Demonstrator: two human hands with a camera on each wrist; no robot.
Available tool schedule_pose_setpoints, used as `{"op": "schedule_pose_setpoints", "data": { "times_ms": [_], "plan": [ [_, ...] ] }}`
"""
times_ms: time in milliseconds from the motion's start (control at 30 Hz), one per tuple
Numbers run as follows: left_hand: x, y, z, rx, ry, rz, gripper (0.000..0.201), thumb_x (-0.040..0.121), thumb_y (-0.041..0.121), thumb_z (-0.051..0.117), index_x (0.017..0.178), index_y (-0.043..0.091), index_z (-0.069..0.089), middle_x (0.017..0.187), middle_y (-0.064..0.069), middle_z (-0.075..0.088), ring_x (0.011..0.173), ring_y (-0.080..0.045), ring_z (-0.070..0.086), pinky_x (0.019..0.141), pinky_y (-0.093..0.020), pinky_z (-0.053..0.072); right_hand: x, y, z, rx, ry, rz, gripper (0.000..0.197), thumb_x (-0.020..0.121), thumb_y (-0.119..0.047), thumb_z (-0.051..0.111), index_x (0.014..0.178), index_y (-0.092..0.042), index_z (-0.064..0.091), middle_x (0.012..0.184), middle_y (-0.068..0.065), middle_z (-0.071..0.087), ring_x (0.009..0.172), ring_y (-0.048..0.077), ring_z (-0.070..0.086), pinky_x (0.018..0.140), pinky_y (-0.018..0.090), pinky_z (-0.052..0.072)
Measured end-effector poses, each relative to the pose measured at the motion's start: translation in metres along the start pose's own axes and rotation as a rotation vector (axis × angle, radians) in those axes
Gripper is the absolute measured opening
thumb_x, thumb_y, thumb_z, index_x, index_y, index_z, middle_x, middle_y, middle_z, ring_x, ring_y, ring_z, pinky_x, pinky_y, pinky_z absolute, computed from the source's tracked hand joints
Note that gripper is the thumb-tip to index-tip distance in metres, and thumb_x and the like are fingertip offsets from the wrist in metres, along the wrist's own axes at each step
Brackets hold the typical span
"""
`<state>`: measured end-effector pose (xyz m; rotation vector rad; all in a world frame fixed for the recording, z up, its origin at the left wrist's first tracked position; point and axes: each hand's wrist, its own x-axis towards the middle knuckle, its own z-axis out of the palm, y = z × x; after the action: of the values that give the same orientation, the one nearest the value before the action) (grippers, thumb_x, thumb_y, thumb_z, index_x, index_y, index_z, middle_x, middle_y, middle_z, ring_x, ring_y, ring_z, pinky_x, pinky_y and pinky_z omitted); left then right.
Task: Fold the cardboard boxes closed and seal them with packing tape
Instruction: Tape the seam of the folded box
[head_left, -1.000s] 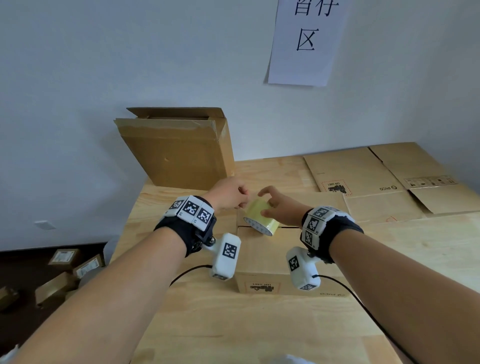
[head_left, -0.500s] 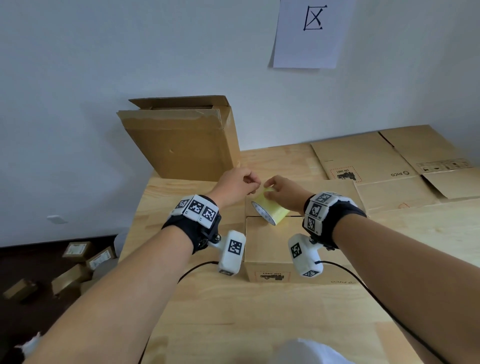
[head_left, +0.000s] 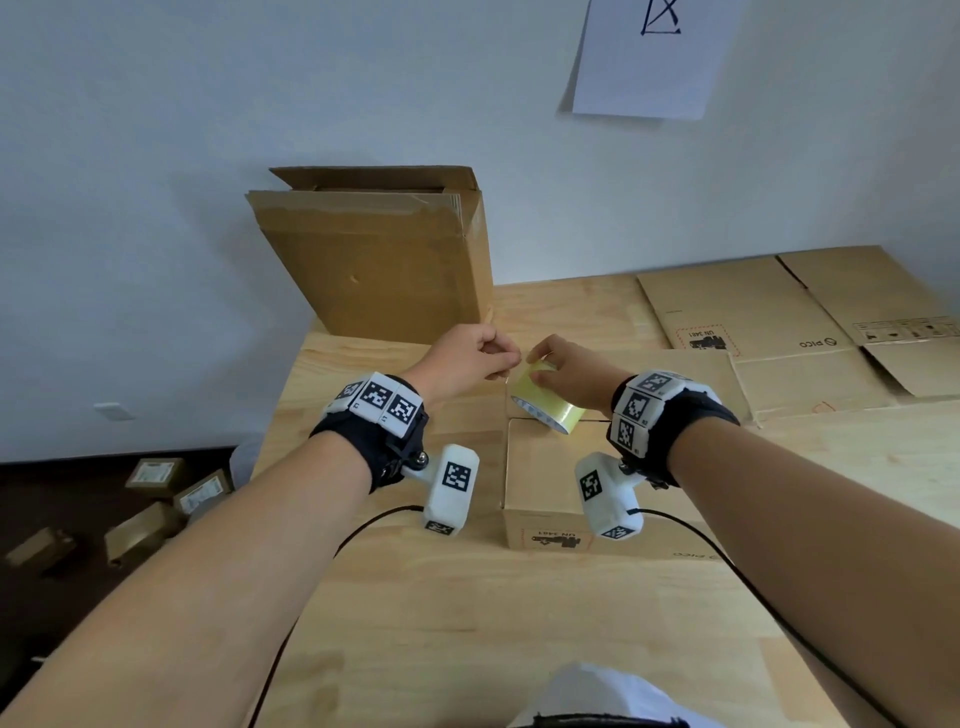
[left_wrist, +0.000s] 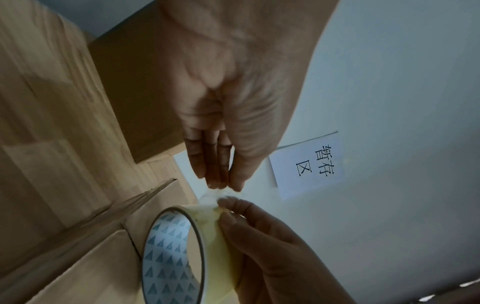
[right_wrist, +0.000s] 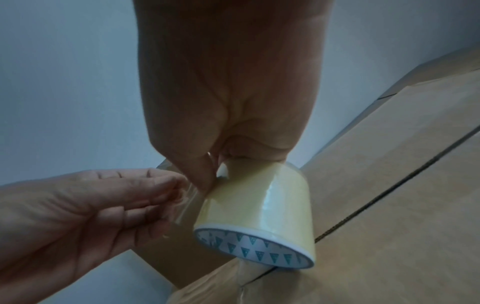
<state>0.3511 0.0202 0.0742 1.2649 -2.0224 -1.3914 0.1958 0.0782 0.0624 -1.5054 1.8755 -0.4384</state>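
A closed cardboard box (head_left: 545, 467) with its flaps folded shut lies on the wooden table (head_left: 467, 623). My right hand (head_left: 569, 371) holds a yellowish roll of packing tape (head_left: 545, 402) just above the box's far end, fingers curled round it; the roll (right_wrist: 262, 209) shows a white core with blue triangles. My left hand (head_left: 470, 358) pinches the clear loose tape end (left_wrist: 221, 194) between thumb and fingertips, a short way off the roll (left_wrist: 182, 253). In the right wrist view the left hand (right_wrist: 109, 205) holds the tape end (right_wrist: 185, 203) beside the roll.
A stack of flat cardboard (head_left: 384, 260) leans against the wall at the back left. Flattened boxes (head_left: 779, 322) lie at the back right of the table. A paper sign (head_left: 654, 57) hangs on the wall. Small boxes (head_left: 150, 504) lie on the floor at left.
Both hands with the tape roll have stayed over the box's far end. The left hand has closed onto the tape end and drawn it slightly off the roll. The head view tilted down.
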Motion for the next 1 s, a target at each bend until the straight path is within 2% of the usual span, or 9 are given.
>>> {"op": "schedule_pose_setpoints", "data": {
  "times_ms": [67,233,300,367,500,600,700,833,1000],
  "plan": [
    [0.000,0.000,-0.002,0.017,-0.024,0.009,0.006,0.086,0.009,0.067,0.092,0.011,0.066,0.080,-0.002,0.066,0.073,-0.009,0.062,0.076,-0.020,0.052,-0.002,-0.001,0.001,0.016,0.021,0.010,0.028,0.094,-0.023,0.047,0.121,-0.017,0.048,0.116,0.008,0.058,0.098,0.023,0.054,0.084,0.033,0.043],
    [0.002,0.000,-0.002,0.019,-0.071,0.035,0.009,0.088,0.006,0.065,0.094,0.012,0.065,0.082,-0.002,0.065,0.079,-0.013,0.062,0.083,-0.025,0.054,-0.013,-0.001,0.009,0.077,0.161,-0.030,0.024,0.097,-0.027,0.045,0.113,-0.010,0.050,0.087,0.010,0.055,0.075,0.021,0.047,0.058,0.029,0.035],
    [0.002,-0.006,-0.002,0.035,-0.064,0.041,0.011,0.088,0.012,0.065,0.096,0.020,0.066,0.093,0.002,0.068,0.090,-0.013,0.064,0.093,-0.031,0.051,-0.014,0.001,0.010,0.104,0.185,-0.021,0.023,0.097,-0.026,0.046,0.110,-0.008,0.050,0.082,0.010,0.054,0.072,0.021,0.047,0.056,0.028,0.034],
    [0.003,-0.012,0.001,0.098,-0.059,0.053,0.021,0.089,0.020,0.065,0.110,0.027,0.066,0.111,0.008,0.067,0.102,-0.009,0.062,0.099,-0.032,0.046,-0.013,0.003,0.009,0.113,0.209,0.005,0.023,0.097,-0.026,0.045,0.111,-0.007,0.050,0.079,0.009,0.054,0.071,0.021,0.047,0.055,0.028,0.033],
    [0.000,-0.026,0.006,0.129,-0.013,-0.010,0.075,0.085,0.033,0.069,0.148,0.028,0.028,0.152,0.007,0.030,0.126,-0.013,0.046,0.102,-0.032,0.040,-0.012,0.011,0.007,0.138,0.239,0.061,0.024,0.098,-0.025,0.043,0.112,-0.007,0.049,0.079,0.004,0.052,0.068,0.017,0.046,0.054,0.025,0.033],
    [-0.010,-0.039,0.014,0.453,-0.292,-0.040,0.105,0.079,0.044,0.073,0.153,0.026,0.000,0.160,0.005,-0.005,0.142,-0.019,0.024,0.113,-0.037,0.028,-0.011,0.019,0.002,0.171,0.232,0.061,0.023,0.098,-0.024,0.043,0.112,-0.007,0.049,0.078,0.002,0.050,0.064,0.014,0.044,0.054,0.024,0.033],
    [-0.019,-0.050,0.026,0.733,-0.537,-0.110,0.123,0.075,0.057,0.070,0.148,0.023,-0.023,0.151,0.006,-0.036,0.146,-0.018,0.008,0.117,-0.040,0.021,-0.008,0.020,0.005,0.191,0.231,0.045,0.022,0.098,-0.024,0.044,0.111,-0.008,0.049,0.076,0.001,0.050,0.064,0.014,0.044,0.055,0.025,0.034],
    [-0.020,-0.054,0.035,0.784,-0.616,-0.091,0.134,0.071,0.061,0.071,0.142,0.017,-0.034,0.145,0.011,-0.045,0.146,-0.014,-0.002,0.117,-0.036,0.020,-0.006,0.023,0.011,0.212,0.281,0.015,0.013,0.098,-0.022,0.044,0.102,-0.011,0.048,0.064,-0.003,0.043,0.057,0.011,0.039,0.052,0.024,0.031],
    [-0.021,-0.049,0.033,0.889,-0.629,-0.090,0.136,0.067,0.065,0.070,0.142,0.018,-0.034,0.144,0.013,-0.044,0.143,-0.017,0.019,0.112,-0.037,0.032,-0.003,0.033,0.015,0.245,0.306,0.001,0.008,0.097,-0.025,0.046,0.095,-0.017,0.045,0.060,-0.006,0.041,0.053,0.012,0.038,0.054,0.027,0.034]
  ]
}}
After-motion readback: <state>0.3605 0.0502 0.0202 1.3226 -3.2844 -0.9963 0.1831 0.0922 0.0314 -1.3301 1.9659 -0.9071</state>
